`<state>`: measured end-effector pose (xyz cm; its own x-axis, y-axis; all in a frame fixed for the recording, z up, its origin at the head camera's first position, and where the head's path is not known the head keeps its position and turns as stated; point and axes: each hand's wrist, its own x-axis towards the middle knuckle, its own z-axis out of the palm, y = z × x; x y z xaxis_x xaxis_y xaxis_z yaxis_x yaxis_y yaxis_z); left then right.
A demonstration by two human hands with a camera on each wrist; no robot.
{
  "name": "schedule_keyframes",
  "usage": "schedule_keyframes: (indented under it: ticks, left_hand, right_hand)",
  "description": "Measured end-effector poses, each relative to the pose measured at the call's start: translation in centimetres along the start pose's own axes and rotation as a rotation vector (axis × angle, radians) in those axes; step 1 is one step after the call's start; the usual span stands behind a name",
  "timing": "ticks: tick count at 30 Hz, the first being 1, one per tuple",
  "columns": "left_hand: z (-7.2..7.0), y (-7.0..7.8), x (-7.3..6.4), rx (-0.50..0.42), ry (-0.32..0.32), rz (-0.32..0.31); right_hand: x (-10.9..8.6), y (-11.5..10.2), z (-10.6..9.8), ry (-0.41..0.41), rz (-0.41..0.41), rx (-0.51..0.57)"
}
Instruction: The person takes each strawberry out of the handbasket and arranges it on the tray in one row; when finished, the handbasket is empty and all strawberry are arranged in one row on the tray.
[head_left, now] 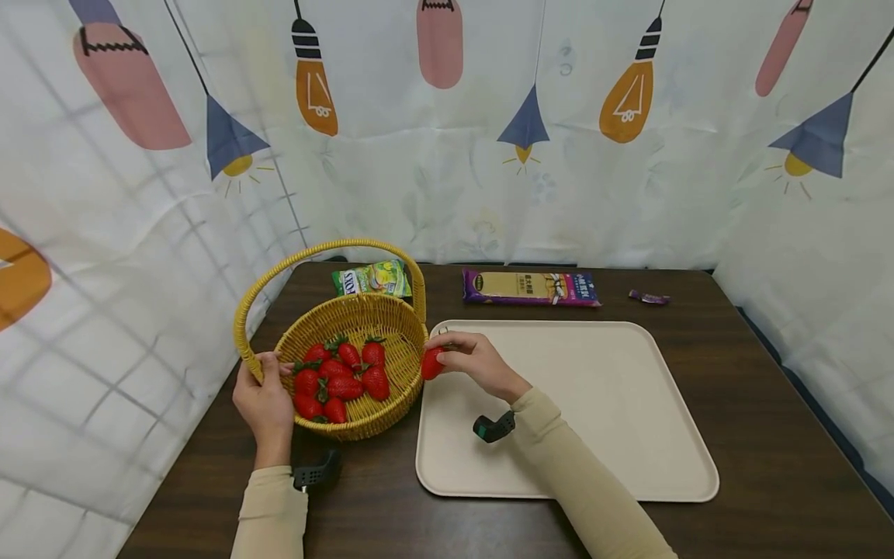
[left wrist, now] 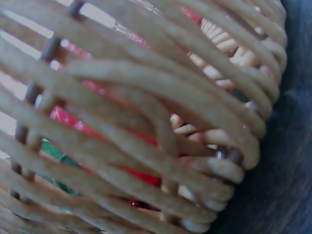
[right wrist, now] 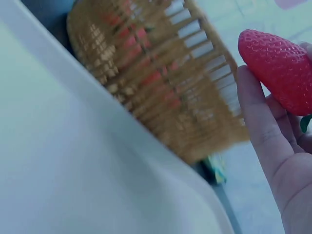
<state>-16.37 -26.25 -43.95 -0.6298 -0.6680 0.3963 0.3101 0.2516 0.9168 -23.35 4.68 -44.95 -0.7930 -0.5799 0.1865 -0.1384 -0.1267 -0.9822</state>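
A yellow woven basket with a tall hoop handle stands at the left of the table, holding several red strawberries with green leaves. At its left side my left hand grips the basket near the foot of the handle. The left wrist view shows only the weave up close, with red between the strands. Between thumb and fingers, my right hand pinches one strawberry beside the basket's right rim, above the left edge of a cream tray.
Behind the basket lies a green snack packet. A long purple and gold package rests beyond the tray, and a small purple wrapped piece is to its right. A printed curtain hangs along the table's back edge.
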Motion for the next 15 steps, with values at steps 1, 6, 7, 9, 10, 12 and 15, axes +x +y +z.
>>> schedule_keyframes:
  ticks: [1, 6, 7, 9, 10, 12, 15]
  left_hand:
    - [0.0, -0.5, 0.1, -0.002, 0.002, -0.004]
    - [-0.2, -2.4, 0.8, -0.002, 0.005, -0.023]
    - [-0.2, -2.5, 0.9, 0.001, 0.007, -0.023]
    - [-0.2, -2.5, 0.8, 0.000, 0.009, -0.023]
    - [-0.2, -2.3, 0.8, -0.004, 0.010, -0.023]
    - [-0.1, -1.6, 0.6, -0.006, 0.011, -0.016]
    - [0.1, -0.2, 0.1, -0.016, 0.007, -0.001]
  right_hand:
    - [-0.1, 0.2, -0.3, 0.016, 0.005, 0.012]
    - [-0.5, 1.2, -1.8, 0.135, 0.037, 0.020]
    - [-0.5, 1.4, -2.0, 0.162, 0.040, 0.010]
    - [-0.6, 1.8, -2.3, 0.214, 0.046, -0.023]
    - [-0.5, 2.0, -2.5, 0.240, 0.049, -0.034]
    - [-0.5, 2.3, -2.7, 0.281, 0.059, -0.051]
    - [-0.6, 2.6, -2.8, 0.324, 0.082, -0.070]
